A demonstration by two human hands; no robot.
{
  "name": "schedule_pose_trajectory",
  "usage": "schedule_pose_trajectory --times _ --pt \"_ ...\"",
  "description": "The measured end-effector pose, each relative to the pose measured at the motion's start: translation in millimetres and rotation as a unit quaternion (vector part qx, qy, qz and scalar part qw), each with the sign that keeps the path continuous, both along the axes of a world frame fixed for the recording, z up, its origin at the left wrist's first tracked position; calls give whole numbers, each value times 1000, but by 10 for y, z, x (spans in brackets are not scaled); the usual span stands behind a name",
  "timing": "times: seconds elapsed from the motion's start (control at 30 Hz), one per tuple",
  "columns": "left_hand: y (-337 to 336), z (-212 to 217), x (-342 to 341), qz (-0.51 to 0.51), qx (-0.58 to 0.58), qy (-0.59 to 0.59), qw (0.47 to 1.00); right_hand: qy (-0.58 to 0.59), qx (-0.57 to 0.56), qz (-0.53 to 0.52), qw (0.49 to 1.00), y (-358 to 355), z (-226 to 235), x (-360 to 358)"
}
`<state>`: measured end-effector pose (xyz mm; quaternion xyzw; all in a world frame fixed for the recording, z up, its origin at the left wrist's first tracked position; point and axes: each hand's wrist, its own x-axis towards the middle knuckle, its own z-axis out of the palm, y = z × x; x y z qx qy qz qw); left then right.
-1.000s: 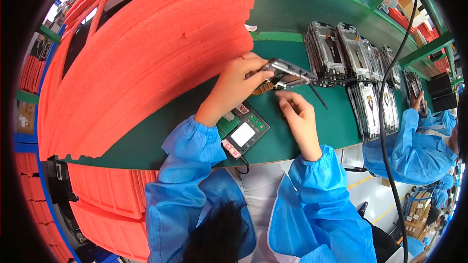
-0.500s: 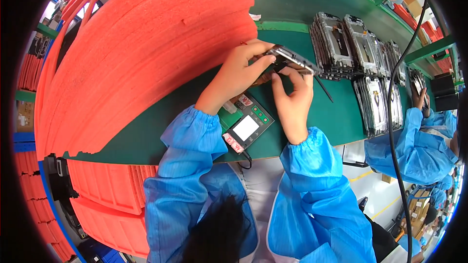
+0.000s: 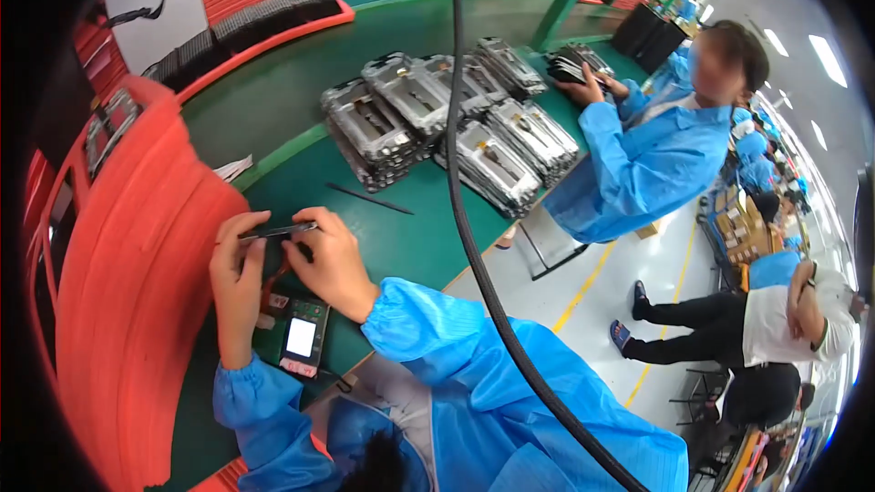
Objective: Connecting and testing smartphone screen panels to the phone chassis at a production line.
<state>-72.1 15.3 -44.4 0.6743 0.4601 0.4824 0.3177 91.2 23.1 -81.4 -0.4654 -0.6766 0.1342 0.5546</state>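
Between my two hands is a thin dark phone frame (image 3: 281, 231), seen nearly edge-on above the green table. My left hand (image 3: 239, 264) grips its left end with thumb and fingers. At its right end, my right hand (image 3: 330, 260) has its fingers closed on the edge. An orange-brown flex strip (image 3: 269, 290) hangs below the frame, towards a small black tester box (image 3: 303, 337) with a lit white screen and green buttons. Whether the strip joins the box is hard to make out. Beyond my right hand lies a thin black stick (image 3: 369, 198).
A tall pile of red foam sheets (image 3: 137, 255) rises close by my left hand. Stacked phone frames (image 3: 374, 118) stand to the right at the back. A black cable (image 3: 465, 210) hangs across the view. At the right, a co-worker in blue (image 3: 638, 159) handles similar frames.
My view has swung to the right, so the co-worker and aisle show more fully. The phone frame stays in both hands and now looks flatter, seen edge-on.
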Motion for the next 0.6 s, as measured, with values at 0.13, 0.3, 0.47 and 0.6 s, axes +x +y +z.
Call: schedule_pose_trajectory --times 0.13,0.3,0.47,0.6 --pt "129 -234 235 30 -57 -118 991 -9 -27 -6 1000 79 -99 130" --pt "2 -369 132 111 -38 75 990 -15 -61 7 998 72 -71 148" --pt "-68 -149 223 53 -103 115 987 16 -125 38 991 28 84 104" --pt "4 -155 241 24 -88 185 978 8 -116 55 992 77 42 100"
